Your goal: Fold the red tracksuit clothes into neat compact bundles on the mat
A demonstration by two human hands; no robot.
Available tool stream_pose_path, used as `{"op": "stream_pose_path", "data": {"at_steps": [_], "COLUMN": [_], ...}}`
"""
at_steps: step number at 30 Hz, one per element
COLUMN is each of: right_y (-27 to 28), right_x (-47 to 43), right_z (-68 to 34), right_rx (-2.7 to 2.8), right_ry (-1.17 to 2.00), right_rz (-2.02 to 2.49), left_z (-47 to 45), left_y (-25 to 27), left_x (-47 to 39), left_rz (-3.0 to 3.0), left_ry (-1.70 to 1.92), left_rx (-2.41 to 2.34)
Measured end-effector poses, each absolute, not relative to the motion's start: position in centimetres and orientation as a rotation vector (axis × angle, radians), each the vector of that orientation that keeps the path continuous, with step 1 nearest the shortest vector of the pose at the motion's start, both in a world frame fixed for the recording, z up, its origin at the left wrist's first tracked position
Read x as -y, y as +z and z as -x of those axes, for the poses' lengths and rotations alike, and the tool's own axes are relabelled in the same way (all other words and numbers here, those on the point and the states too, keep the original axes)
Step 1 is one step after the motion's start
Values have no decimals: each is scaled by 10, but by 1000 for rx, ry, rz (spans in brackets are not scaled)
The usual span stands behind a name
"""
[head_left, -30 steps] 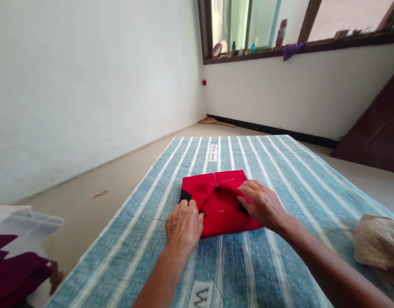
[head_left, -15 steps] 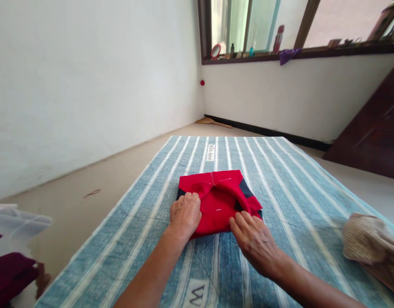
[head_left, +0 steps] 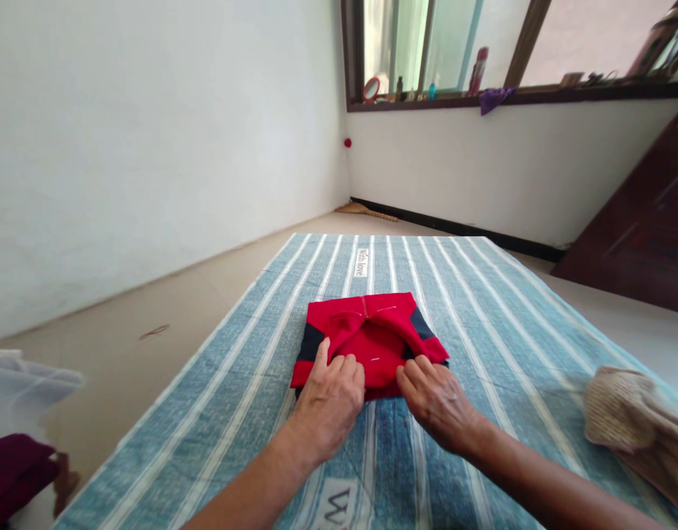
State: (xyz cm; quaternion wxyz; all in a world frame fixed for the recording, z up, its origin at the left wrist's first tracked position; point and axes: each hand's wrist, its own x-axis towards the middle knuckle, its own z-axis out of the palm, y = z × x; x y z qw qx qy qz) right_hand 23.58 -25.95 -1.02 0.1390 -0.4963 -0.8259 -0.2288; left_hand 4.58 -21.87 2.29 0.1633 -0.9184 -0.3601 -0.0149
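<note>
A folded red and navy collared top (head_left: 361, 305) lies on the striped cloth in front of me, its collar toward me. A seam or zip line runs down its far middle part. My left hand (head_left: 333, 397) grips the near edge, left of centre, with curled fingers and the thumb pointing away from me. On the right part of that edge, my right hand (head_left: 435, 397) is closed on the fabric, knuckles up. The cloth between the hands bows open in a dark gap beside the right fingers. Both hands' fingertips are hidden in the fabric.
Blue-and-white striped cloth (head_left: 228, 390) covers the table. A beige knitted item (head_left: 620, 412) lies at the right edge. Dark purple cloth (head_left: 18, 467) and a whitish translucent sheet (head_left: 34, 383) are at lower left. A broom (head_left: 366, 211) lies on the floor by the far corner.
My left hand has shifted right and slightly toward me along the near edge, uncovering the top's left navy and red corner. My right hand has barely moved and still grips the fabric.
</note>
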Motion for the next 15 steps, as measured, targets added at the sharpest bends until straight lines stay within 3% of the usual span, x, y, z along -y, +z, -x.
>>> {"op": "stream_pose_path", "data": {"at_steps": [15], "right_y": [-15], "right_x": [253], "right_z": [-237], "right_rx": [2392], "right_ry": [-699], "right_rz": [1469], "left_z": [-36], "left_y": [11], "left_x": [213], "left_rz": [2363], "left_ry": [-174], "left_rx": [783]}}
